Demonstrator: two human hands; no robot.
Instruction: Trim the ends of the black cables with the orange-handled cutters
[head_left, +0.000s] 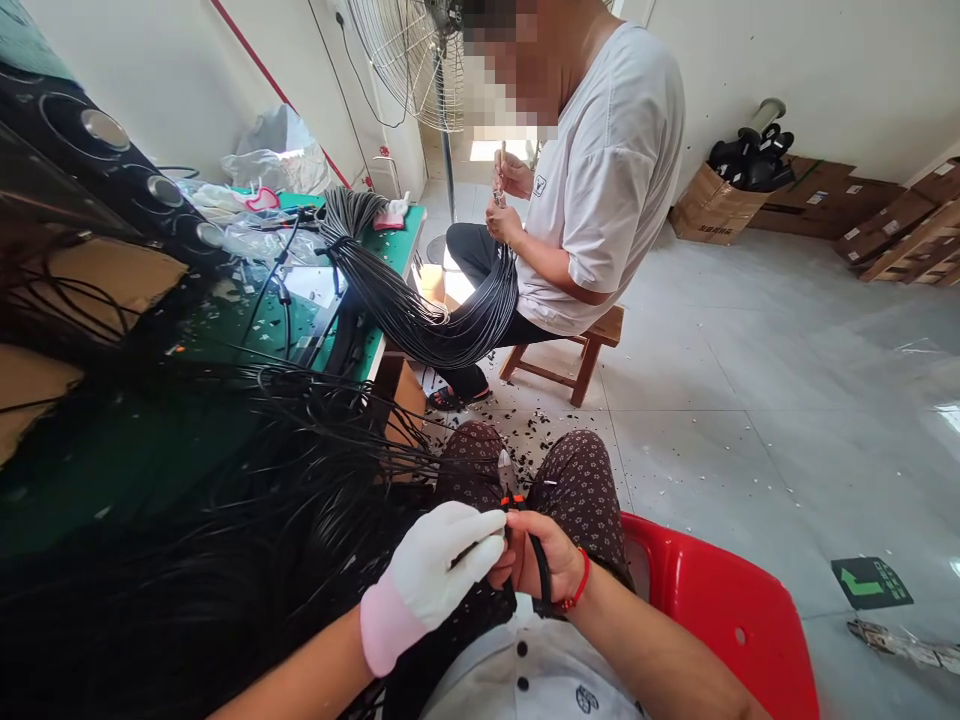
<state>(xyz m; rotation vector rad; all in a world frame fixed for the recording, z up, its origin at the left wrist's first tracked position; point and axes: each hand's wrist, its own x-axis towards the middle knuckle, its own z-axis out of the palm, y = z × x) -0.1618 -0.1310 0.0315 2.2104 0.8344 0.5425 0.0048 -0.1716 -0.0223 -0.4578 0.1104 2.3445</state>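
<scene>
My right hand [546, 560], bare with a red bracelet at the wrist, is wrapped round a pair of cutting pliers [507, 475] with black and orange handles. The pliers' jaws point away from me, above my lap. My left hand [450, 550] wears a white glove with a pink cuff. Its fingertips are pressed together and meet the right thumb beside the pliers' handle; what they pinch is too small to make out. Close on the left lies a big heap of thin black cables [322, 500], with several ends reaching toward my knees.
Ahead, a co-worker [622, 160] on a wooden stool [592, 350] handles a thick cable bundle [420, 310] that reaches from the green table [401, 245]. Black scraps [532, 430] litter the floor. A fan [397, 50], a red chair [735, 610] and cardboard boxes [716, 210] stand around.
</scene>
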